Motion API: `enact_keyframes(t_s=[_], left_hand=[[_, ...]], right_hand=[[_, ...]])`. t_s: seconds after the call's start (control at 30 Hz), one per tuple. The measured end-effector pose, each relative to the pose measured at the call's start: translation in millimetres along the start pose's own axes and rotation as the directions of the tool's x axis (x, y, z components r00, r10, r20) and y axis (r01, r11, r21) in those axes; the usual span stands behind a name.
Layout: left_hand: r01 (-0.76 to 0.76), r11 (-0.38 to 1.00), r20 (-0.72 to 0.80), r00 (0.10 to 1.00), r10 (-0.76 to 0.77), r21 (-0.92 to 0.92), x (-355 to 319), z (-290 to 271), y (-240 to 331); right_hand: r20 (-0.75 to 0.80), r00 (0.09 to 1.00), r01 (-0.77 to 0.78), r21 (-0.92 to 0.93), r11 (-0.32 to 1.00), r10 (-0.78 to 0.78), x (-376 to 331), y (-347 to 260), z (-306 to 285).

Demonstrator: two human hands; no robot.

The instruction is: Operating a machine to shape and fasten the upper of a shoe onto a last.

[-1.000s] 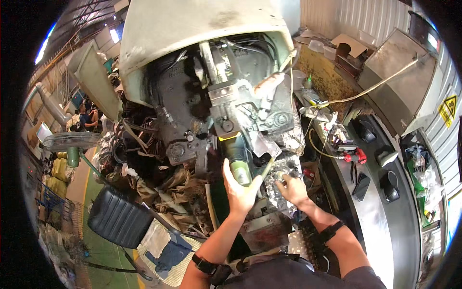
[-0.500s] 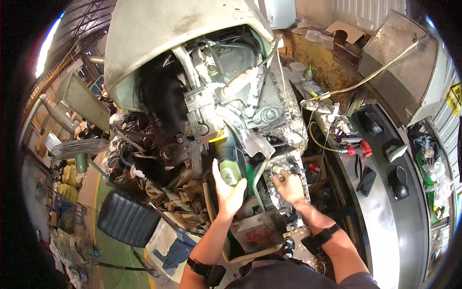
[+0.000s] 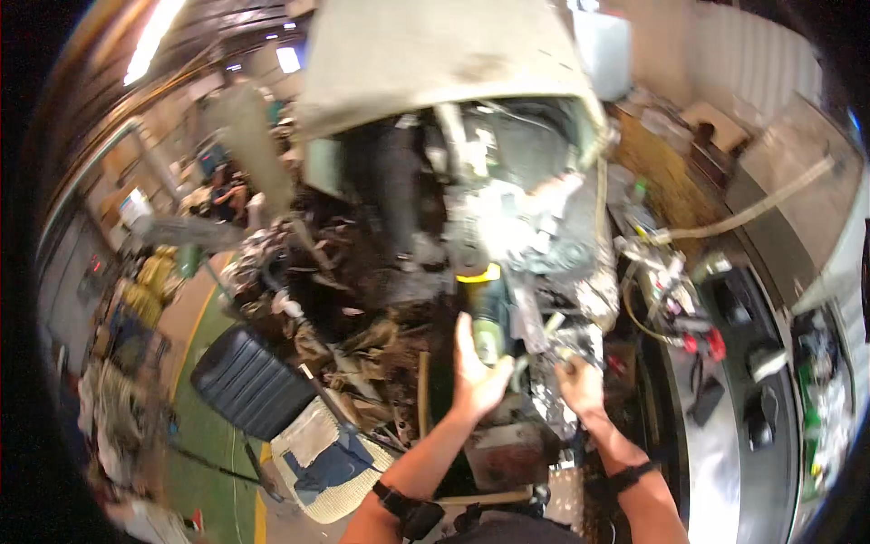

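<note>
A green cylindrical power tool [image 3: 488, 313] with a yellow band points up into the open grey machine [image 3: 471, 172], and my left hand [image 3: 476, 374] is wrapped around its lower end. My right hand [image 3: 580, 385] rests on crumpled silvery material [image 3: 553, 349] just right of the tool; the picture is too blurred to tell whether its fingers grip it. Both forearms come up from the bottom edge, with a dark watch on the left wrist and a dark band on the right.
Tangled cables and metal parts hang left of the machine. A dark blue ribbed seat cushion [image 3: 249, 381] lies at lower left on the green floor. A workbench [image 3: 725, 435] on the right carries black tools and red-handled pliers [image 3: 702, 344]. People stand far left.
The view has swung and blurred. The tool and my left hand now sit more centrally, and the machine housing fills more of the top.
</note>
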State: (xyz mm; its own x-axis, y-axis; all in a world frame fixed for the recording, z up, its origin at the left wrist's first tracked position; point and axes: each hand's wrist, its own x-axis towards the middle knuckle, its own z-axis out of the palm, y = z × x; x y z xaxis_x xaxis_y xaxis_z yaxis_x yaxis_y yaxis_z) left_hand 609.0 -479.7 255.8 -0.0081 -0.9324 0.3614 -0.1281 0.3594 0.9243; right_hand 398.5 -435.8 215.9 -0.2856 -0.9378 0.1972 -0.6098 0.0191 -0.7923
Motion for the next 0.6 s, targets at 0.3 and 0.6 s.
enact_keyframes(t_s=[0.3, 0.6], left_hand=[[0.059, 0.968, -0.099, 0.994, -0.036, 0.245, -1.4, 7.4, 6.4], [0.013, 0.966, -0.125, 0.992, 0.02, 0.258, -3.7, 12.8, -0.5]], right_hand=[[0.01, 1.0, 0.011, -0.048, 0.999, -0.011, 2.9, 6.0, 3.4], [0.031, 0.999, -0.018, -0.106, 0.994, 0.022, 10.5, 34.5, 10.3]])
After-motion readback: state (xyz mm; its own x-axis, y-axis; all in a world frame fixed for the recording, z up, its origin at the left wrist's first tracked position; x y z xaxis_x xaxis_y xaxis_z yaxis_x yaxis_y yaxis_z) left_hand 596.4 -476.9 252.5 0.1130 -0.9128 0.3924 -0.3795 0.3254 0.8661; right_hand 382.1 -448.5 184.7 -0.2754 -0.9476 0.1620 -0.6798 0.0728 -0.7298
